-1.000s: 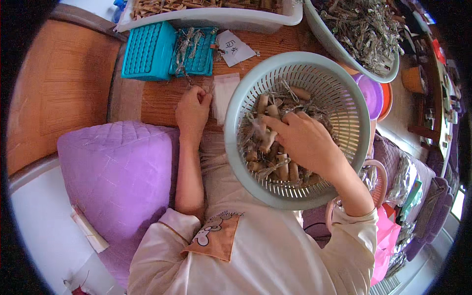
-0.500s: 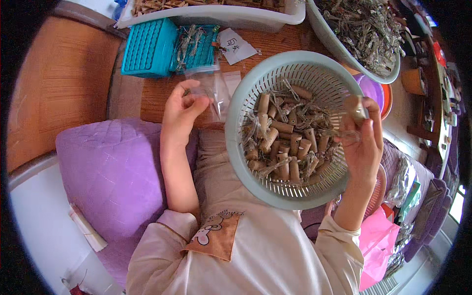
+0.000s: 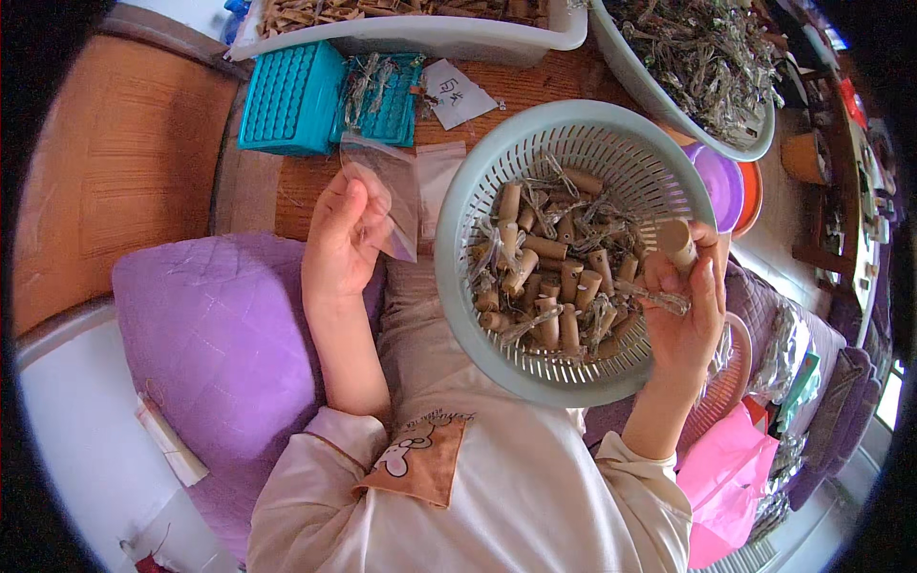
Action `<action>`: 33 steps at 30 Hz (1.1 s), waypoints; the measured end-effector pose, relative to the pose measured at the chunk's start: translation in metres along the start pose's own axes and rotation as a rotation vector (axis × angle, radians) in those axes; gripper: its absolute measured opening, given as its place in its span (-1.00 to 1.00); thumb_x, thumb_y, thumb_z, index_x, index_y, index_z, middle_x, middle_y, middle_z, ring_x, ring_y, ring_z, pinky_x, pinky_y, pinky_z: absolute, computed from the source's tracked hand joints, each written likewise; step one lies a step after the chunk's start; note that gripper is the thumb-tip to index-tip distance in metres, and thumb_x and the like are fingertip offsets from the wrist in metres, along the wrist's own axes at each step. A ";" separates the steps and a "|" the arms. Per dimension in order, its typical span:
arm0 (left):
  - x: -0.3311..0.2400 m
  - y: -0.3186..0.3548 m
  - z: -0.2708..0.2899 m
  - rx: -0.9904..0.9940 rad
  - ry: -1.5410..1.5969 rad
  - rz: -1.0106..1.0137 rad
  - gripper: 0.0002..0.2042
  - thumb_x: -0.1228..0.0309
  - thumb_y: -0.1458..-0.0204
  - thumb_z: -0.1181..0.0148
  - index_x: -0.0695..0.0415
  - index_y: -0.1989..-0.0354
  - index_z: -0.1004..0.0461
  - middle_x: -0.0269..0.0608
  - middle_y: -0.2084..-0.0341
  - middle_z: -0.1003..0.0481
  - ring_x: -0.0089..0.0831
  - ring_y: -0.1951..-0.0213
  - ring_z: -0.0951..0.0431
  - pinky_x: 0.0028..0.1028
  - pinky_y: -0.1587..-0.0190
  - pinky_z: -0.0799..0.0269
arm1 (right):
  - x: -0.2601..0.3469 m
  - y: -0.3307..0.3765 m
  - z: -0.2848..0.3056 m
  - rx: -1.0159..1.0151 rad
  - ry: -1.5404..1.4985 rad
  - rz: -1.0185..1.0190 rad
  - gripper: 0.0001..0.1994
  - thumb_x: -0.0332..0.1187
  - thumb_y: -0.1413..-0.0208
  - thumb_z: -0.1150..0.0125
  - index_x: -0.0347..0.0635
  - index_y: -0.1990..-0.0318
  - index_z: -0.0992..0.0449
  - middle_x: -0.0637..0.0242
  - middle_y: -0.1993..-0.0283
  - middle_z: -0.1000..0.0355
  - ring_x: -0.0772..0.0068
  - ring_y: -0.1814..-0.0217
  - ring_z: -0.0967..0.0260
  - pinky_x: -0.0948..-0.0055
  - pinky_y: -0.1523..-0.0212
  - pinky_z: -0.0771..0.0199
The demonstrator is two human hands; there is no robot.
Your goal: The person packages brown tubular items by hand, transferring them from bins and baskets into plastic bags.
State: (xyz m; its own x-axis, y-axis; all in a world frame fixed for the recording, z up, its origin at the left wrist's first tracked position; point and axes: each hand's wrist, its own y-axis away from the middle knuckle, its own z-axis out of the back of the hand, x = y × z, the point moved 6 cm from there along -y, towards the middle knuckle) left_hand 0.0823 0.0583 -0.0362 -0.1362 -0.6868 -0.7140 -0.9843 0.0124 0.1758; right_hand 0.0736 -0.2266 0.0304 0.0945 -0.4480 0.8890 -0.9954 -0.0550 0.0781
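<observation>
My left hand [image 3: 336,248] pinches a clear plastic bag [image 3: 394,186] between thumb and fingers, beside the basket's left rim. My right hand [image 3: 690,320] is closed on a brown cardboard tube [image 3: 676,244], held upright over the right side of the basket. A bundle of thin clear wire [image 3: 661,298] also shows between the fingers of that hand; whether it is joined to the tube I cannot tell. Below lies a round grey-green plastic basket [image 3: 457,286] with slotted walls. It holds several short brown tubes [image 3: 549,329] mixed with clear wire bundles.
A teal plastic crate [image 3: 291,100] and a teal tray [image 3: 390,119] with wires stand at the back left, beside a handwritten paper [image 3: 458,93]. Behind them is a white bin [image 3: 430,36] of brown pieces. A large tub [image 3: 604,48] of wire bundles sits back right. A purple cushion [image 3: 215,334] lies left.
My left hand has drawn slightly left and down, and the bag has swung into a slant. My right hand has come down a little, with the tube now showing more clearly.
</observation>
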 end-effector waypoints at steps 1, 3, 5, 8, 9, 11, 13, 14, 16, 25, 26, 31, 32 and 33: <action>-0.001 -0.001 0.001 -0.011 0.017 -0.015 -0.83 0.29 0.05 -0.07 0.10 0.43 -0.28 -0.40 0.60 -0.29 -0.73 0.62 -0.18 -0.74 0.66 -0.02 | -0.002 0.001 0.003 0.028 -0.035 -0.005 -0.65 -0.18 -0.05 0.04 -0.24 0.13 -0.17 0.39 0.41 -0.22 0.65 0.49 -0.07 0.67 0.46 -0.12; -0.002 -0.002 -0.001 0.033 0.064 -0.033 -0.83 0.29 0.04 -0.05 0.10 0.44 -0.27 -0.41 0.60 -0.29 -0.71 0.62 -0.19 -0.75 0.66 -0.02 | -0.002 0.002 0.003 0.057 -0.068 -0.008 -0.66 -0.19 -0.04 0.03 -0.24 0.13 -0.17 0.37 0.39 -0.24 0.66 0.48 -0.07 0.67 0.46 -0.12; -0.004 -0.002 -0.005 0.073 0.108 -0.054 -0.83 0.28 0.03 -0.04 0.10 0.44 -0.27 -0.42 0.60 -0.28 -0.70 0.61 -0.21 -0.75 0.67 -0.02 | -0.003 0.003 0.006 -0.048 0.019 -0.020 -0.70 -0.22 -0.06 0.07 -0.17 0.12 -0.15 0.47 0.44 -0.13 0.71 0.55 0.02 0.71 0.60 0.00; -0.002 -0.003 0.000 0.008 0.061 -0.069 -0.82 0.26 0.02 -0.02 0.10 0.45 -0.27 -0.41 0.59 -0.30 -0.68 0.61 -0.23 -0.75 0.68 -0.01 | -0.008 0.003 0.009 -0.006 -0.077 -0.029 -0.70 -0.23 -0.07 0.06 -0.24 0.15 -0.18 0.36 0.33 -0.25 0.66 0.48 -0.07 0.69 0.46 -0.11; 0.002 -0.005 0.007 -0.060 -0.012 -0.049 -0.82 0.25 0.02 -0.02 0.10 0.45 -0.28 -0.39 0.56 -0.33 -0.68 0.61 -0.23 -0.75 0.68 -0.01 | -0.010 0.002 0.011 -0.004 -0.076 -0.034 -0.70 -0.23 -0.07 0.06 -0.24 0.15 -0.18 0.36 0.33 -0.25 0.66 0.48 -0.07 0.69 0.46 -0.11; 0.007 -0.007 0.012 -0.128 -0.085 -0.033 -0.82 0.25 0.02 -0.02 0.09 0.45 -0.28 -0.36 0.53 -0.36 -0.68 0.62 -0.23 -0.76 0.68 -0.01 | -0.009 0.002 0.011 0.010 -0.078 -0.036 -0.73 -0.26 -0.08 0.09 -0.23 0.15 -0.19 0.36 0.30 -0.25 0.66 0.46 -0.07 0.72 0.45 -0.12; 0.019 -0.013 0.021 -0.264 -0.115 0.042 -0.81 0.24 0.03 -0.03 0.08 0.48 -0.29 -0.32 0.45 -0.41 -0.68 0.56 -0.32 -0.77 0.69 -0.02 | -0.009 0.003 0.011 -0.012 -0.068 -0.040 -0.74 -0.27 -0.08 0.09 -0.23 0.15 -0.19 0.36 0.30 -0.25 0.66 0.45 -0.07 0.72 0.45 -0.12; 0.025 -0.020 0.030 -0.171 -0.166 0.106 -0.82 0.24 0.04 -0.04 0.08 0.42 -0.34 -0.32 0.40 -0.43 -0.65 0.47 -0.40 -0.75 0.60 -0.16 | -0.009 0.003 0.012 -0.038 -0.059 -0.041 -0.75 -0.28 -0.08 0.10 -0.22 0.16 -0.19 0.35 0.30 -0.26 0.66 0.44 -0.07 0.73 0.45 -0.13; 0.040 -0.031 0.037 -0.233 -0.177 0.112 -0.81 0.23 0.05 -0.04 0.08 0.38 -0.36 -0.32 0.38 -0.43 -0.62 0.42 -0.41 -0.71 0.53 -0.22 | -0.009 0.003 0.011 -0.048 -0.046 -0.056 -0.76 -0.28 -0.08 0.10 -0.21 0.16 -0.20 0.35 0.29 -0.26 0.66 0.44 -0.07 0.73 0.44 -0.13; 0.069 -0.055 0.030 0.070 0.307 0.311 -0.75 0.19 -0.01 0.05 0.09 0.26 -0.35 -0.10 0.08 -0.32 -0.37 0.10 -0.36 -0.55 0.30 -0.35 | -0.012 0.005 0.016 -0.088 -0.023 -0.085 -0.75 -0.25 -0.08 0.09 -0.19 0.17 -0.20 0.34 0.26 -0.27 0.65 0.43 -0.14 0.73 0.51 -0.23; 0.069 -0.054 0.029 0.100 0.427 0.309 -0.75 0.16 -0.01 0.07 0.06 0.29 -0.34 -0.07 0.05 -0.28 -0.33 0.07 -0.34 -0.56 0.32 -0.35 | -0.012 0.005 0.017 -0.100 -0.021 -0.082 -0.74 -0.24 -0.08 0.08 -0.20 0.17 -0.20 0.33 0.26 -0.27 0.65 0.43 -0.15 0.72 0.52 -0.24; 0.057 -0.048 0.020 0.146 0.531 0.151 -0.77 0.11 -0.01 0.10 -0.01 0.38 -0.30 -0.04 0.01 -0.24 -0.34 0.06 -0.33 -0.56 0.35 -0.33 | -0.013 0.003 0.015 -0.099 -0.020 -0.083 -0.73 -0.24 -0.07 0.07 -0.21 0.16 -0.19 0.33 0.26 -0.27 0.65 0.44 -0.12 0.71 0.53 -0.19; 0.052 -0.046 0.021 0.166 0.586 0.109 -0.81 0.18 -0.02 0.09 0.03 0.36 -0.26 -0.05 0.06 -0.28 -0.29 0.07 -0.34 -0.57 0.38 -0.34 | -0.013 0.003 0.013 -0.103 -0.021 -0.075 -0.72 -0.24 -0.08 0.08 -0.22 0.15 -0.19 0.32 0.26 -0.27 0.66 0.45 -0.11 0.71 0.54 -0.17; 0.047 -0.043 0.023 0.186 0.641 0.068 -0.84 0.25 -0.03 0.09 0.06 0.33 -0.22 -0.07 0.11 -0.33 -0.25 0.08 -0.35 -0.58 0.40 -0.35 | -0.012 0.003 0.012 -0.107 -0.020 -0.073 -0.72 -0.24 -0.08 0.08 -0.22 0.15 -0.19 0.32 0.26 -0.27 0.66 0.45 -0.11 0.71 0.54 -0.17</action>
State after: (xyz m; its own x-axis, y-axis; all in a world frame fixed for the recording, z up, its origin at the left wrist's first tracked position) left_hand 0.1161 0.0419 -0.0929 -0.1617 -0.9751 -0.1520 -0.9866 0.1565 0.0451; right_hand 0.0698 -0.2324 0.0143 0.1660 -0.4640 0.8701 -0.9816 0.0065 0.1908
